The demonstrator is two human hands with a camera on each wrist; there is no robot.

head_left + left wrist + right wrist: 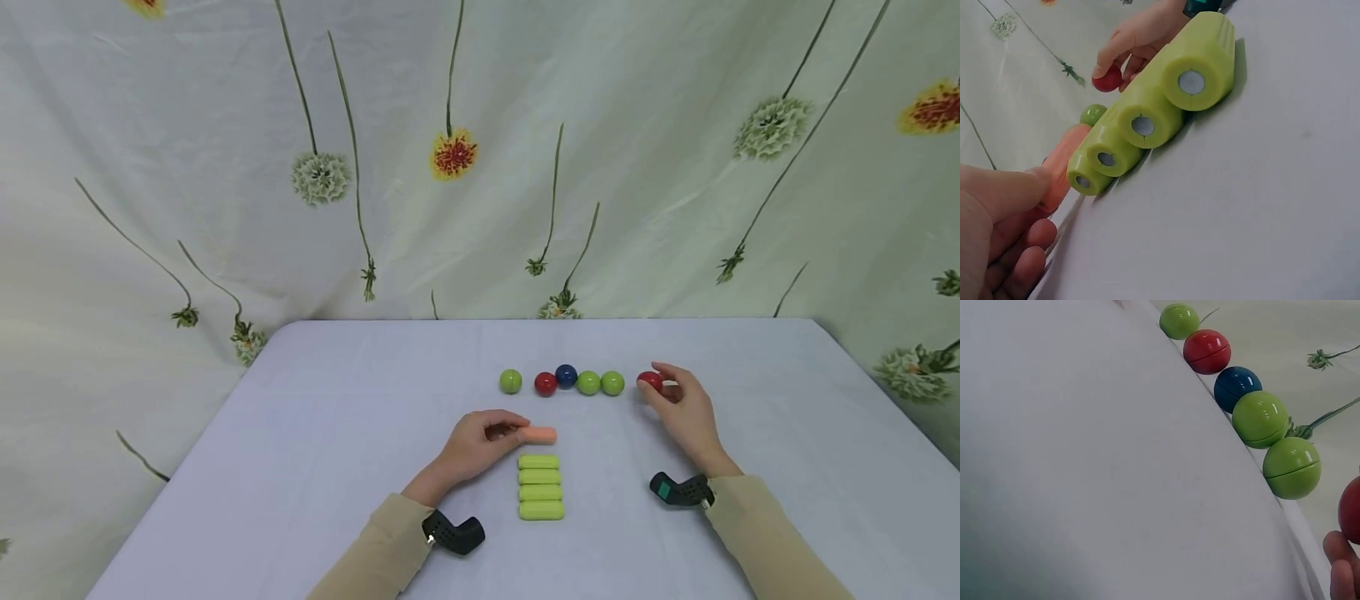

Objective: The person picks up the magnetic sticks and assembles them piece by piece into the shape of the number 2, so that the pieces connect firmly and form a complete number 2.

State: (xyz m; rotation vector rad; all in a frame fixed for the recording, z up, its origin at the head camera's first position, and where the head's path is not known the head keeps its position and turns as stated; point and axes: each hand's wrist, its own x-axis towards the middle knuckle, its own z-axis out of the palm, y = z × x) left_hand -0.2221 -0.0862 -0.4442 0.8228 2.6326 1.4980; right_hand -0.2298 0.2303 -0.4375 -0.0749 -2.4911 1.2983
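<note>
My left hand [480, 443] pinches one end of an orange rod [542, 435] between thumb and fingers. Just nearer to me, several lime-green rods [540, 492] lie side by side in a column; the left wrist view shows grey round discs in their ends. Over on the right, my right hand [688, 419] holds a red ball [649, 381] at its fingertips. Left of that ball stretches a row of glossy balls: a green ball [511, 382], another red ball [545, 384], a blue ball [566, 376] and two touching green balls [1292, 469].
A pale cloth covers the table [337, 433]. Behind it hangs a curtain [645, 167] printed with flowers. Each wrist wears a black camera mount, such as the left mount [454, 533] by the sleeve.
</note>
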